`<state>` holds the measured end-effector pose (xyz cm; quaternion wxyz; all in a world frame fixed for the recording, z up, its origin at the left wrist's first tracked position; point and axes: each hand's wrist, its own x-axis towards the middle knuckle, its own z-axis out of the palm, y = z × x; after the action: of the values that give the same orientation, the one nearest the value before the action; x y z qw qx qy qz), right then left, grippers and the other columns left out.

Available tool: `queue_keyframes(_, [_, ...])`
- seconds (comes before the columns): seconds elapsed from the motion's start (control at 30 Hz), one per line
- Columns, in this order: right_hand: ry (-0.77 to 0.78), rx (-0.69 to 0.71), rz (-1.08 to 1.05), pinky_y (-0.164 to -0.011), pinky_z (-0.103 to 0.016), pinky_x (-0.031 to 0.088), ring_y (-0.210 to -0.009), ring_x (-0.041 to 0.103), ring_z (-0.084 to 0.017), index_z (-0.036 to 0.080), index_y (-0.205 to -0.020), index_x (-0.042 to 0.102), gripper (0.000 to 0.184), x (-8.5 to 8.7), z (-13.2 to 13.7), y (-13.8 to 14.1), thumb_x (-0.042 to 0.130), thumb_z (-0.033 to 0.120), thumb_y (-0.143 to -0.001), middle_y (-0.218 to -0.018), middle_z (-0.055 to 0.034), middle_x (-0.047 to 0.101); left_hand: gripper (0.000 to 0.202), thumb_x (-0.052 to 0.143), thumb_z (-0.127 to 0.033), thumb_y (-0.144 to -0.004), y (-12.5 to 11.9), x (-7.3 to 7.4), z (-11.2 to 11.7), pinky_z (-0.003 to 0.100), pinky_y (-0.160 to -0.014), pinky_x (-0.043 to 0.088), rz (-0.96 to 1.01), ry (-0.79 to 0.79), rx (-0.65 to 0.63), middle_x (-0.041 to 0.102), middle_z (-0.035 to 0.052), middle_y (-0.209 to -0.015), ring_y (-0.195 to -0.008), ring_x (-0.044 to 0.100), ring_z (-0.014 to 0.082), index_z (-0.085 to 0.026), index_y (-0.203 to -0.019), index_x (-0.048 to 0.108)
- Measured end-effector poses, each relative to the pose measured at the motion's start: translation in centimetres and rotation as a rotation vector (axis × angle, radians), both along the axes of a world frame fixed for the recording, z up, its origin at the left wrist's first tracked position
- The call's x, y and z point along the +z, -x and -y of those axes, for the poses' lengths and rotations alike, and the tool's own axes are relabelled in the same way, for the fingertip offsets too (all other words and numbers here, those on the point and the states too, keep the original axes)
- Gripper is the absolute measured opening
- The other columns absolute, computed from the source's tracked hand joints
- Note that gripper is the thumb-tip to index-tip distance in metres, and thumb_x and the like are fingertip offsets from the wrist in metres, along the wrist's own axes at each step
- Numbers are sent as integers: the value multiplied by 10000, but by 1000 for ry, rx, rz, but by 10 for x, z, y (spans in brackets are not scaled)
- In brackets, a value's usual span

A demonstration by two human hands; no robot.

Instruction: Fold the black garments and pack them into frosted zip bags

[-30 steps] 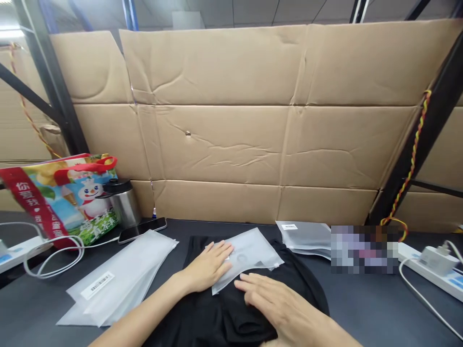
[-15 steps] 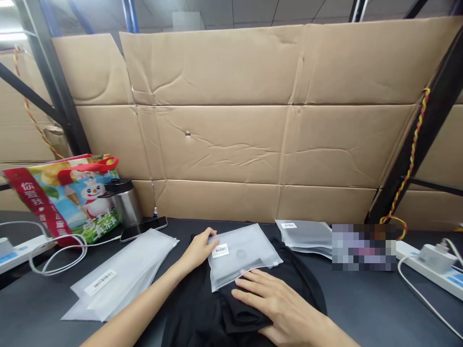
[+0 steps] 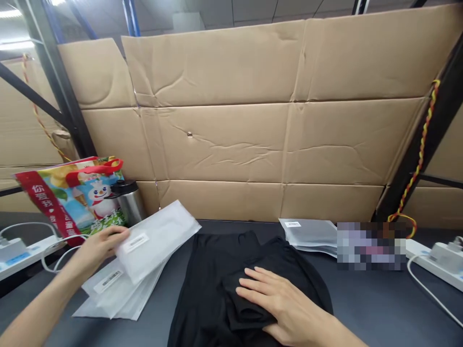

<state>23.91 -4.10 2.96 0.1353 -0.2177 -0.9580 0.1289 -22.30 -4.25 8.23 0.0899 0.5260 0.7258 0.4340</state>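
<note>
A black garment [image 3: 217,270] lies spread on the dark table [image 3: 379,308] in front of me. My right hand [image 3: 278,301] rests flat on its folded part, fingers stretched out. My left hand [image 3: 99,246] grips a frosted plastic bag [image 3: 159,238] with a white barcode label, holding it above a stack of similar bags [image 3: 112,294] at the left.
A colourful shopping bag [image 3: 72,197], a steel flask [image 3: 128,202] and a white power strip [image 3: 18,248] with cable stand at the left. More frosted bags [image 3: 311,233] lie at the back right, beside another power strip [image 3: 437,262]. A cardboard wall [image 3: 253,130] closes the back.
My left hand has taken the frosted bag off the black garment and carried it left, over the stack of bags. My right hand has stayed on the garment.
</note>
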Motion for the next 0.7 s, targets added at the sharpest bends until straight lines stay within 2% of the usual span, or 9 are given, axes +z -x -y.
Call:
queue_keyframes(0.07, [0,-11,6,-1143,-396,186,-1367,260,-207,265,-1391,388,745,0,1,1,561,130,-679,-1446,-1,393,428,540,-621,-752,32,-10,16,316,-608,519,-4,88,-18,672,-16,-645,-661,649,221,-198,-803,572])
queue_keyframes(0.1, [0,-18,15,-1143,-395,187,-1367,261,-208,262,-1389,391,764,0,1,1,560,118,-659,-1447,0,392,415,515,-614,-774,43,-17,21,347,-635,526,-76,114,8,689,-6,-679,-699,659,247,-206,-819,573])
queue_keyframes(0.17, [-2,-31,34,-1143,-389,189,-1367,261,-206,256,-1386,397,796,0,2,2,549,96,-622,-1449,2,387,415,466,-601,-806,52,-30,25,434,-777,513,-313,70,78,725,25,-875,-908,651,321,-224,-939,578])
queue_keyframes(0.23, [-3,-38,41,-1142,-386,195,-1367,259,-205,252,-1386,398,813,0,3,3,534,86,-602,-1449,5,385,464,393,-565,-858,41,-41,24,493,-953,417,-571,-12,40,657,33,-1171,-1189,502,357,-239,-1156,536])
queue_keyframes(0.33, [4,-40,46,-1137,-397,206,-1367,259,-214,252,-1390,392,821,-1,2,3,526,83,-598,-1450,2,383,484,251,-415,-966,5,-55,21,529,-1081,235,-773,57,-212,416,3,-1442,-1363,263,310,-256,-1412,346])
queue_keyframes(0.43, [12,-45,52,-1138,-402,205,-1365,267,-213,265,-1395,381,838,-1,2,3,517,66,-592,-1453,13,376,463,209,-314,-992,-20,-73,20,569,-1082,185,-830,238,-322,334,13,-1483,-1375,233,298,-277,-1443,309])
queue_keyframes(0.57, [27,-94,43,-1128,-379,238,-1347,308,-201,280,-1385,397,814,0,5,8,512,49,-613,-1429,19,415,451,229,-297,-994,-17,-95,19,567,-1066,220,-817,274,-306,325,8,-1484,-1378,228,282,-321,-1443,272])
queue_keyframes(0.63, [38,-183,-1,-1111,-375,274,-1322,358,-204,269,-1373,421,744,4,5,18,512,64,-664,-1406,-2,451,451,238,-289,-994,-11,-98,20,575,-1054,235,-791,258,-313,336,16,-1478,-1368,249,301,-319,-1443,272])
queue_keyframes(0.7, [50,-297,-82,-1087,-376,313,-1284,416,-212,235,-1366,432,663,9,1,34,499,88,-723,-1383,-39,482,451,239,-287,-992,-9,-95,20,575,-1050,249,-773,264,-337,344,15,-1472,-1358,270,314,-314,-1439,291])
